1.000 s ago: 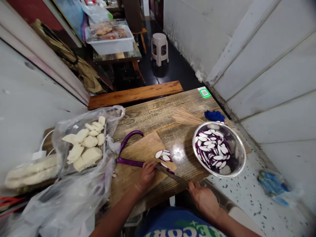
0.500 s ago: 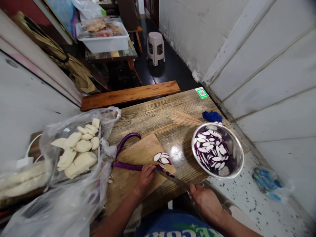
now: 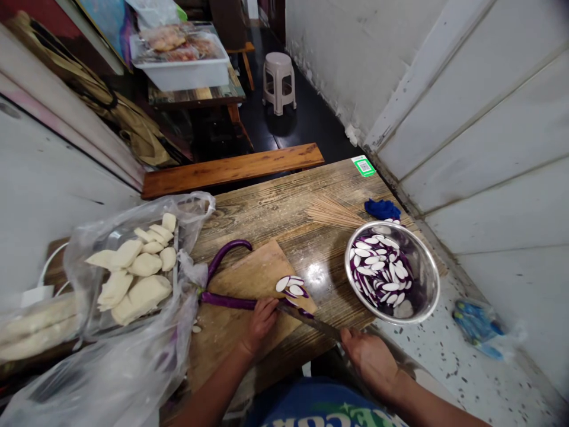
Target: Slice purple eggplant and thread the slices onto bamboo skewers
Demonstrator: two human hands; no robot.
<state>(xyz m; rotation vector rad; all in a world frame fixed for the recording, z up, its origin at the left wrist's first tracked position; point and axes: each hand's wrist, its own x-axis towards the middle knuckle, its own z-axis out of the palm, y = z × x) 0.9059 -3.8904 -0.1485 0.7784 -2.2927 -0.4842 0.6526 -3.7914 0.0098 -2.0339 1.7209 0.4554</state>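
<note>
A long purple eggplant (image 3: 229,300) lies across the wooden cutting board (image 3: 249,270), and my left hand (image 3: 262,323) is closed on its right end. My right hand (image 3: 370,359) is wrapped round the handle of a knife (image 3: 322,327). Its blade reaches left to the eggplant's cut end, close by my left fingertips. Oval eggplant slices (image 3: 292,286) with white flesh and purple skin lie just beyond the blade on the board. A second, curved eggplant (image 3: 224,256) rests at the board's far left edge. To the right, a steel bowl (image 3: 429,281) holds many similar slices.
Thin bamboo skewers (image 3: 333,212) and a blue cloth (image 3: 382,209) lie on the wooden table (image 3: 267,201) behind the bowl. At left, a tray in clear plastic (image 3: 191,207) holds pale peeled pieces (image 3: 144,265). A wooden bench (image 3: 235,169) stands beyond the table.
The view has shifted slightly, with the things at left appearing a little further left. Both hands keep their grips, and the knife stays at the eggplant's cut end.
</note>
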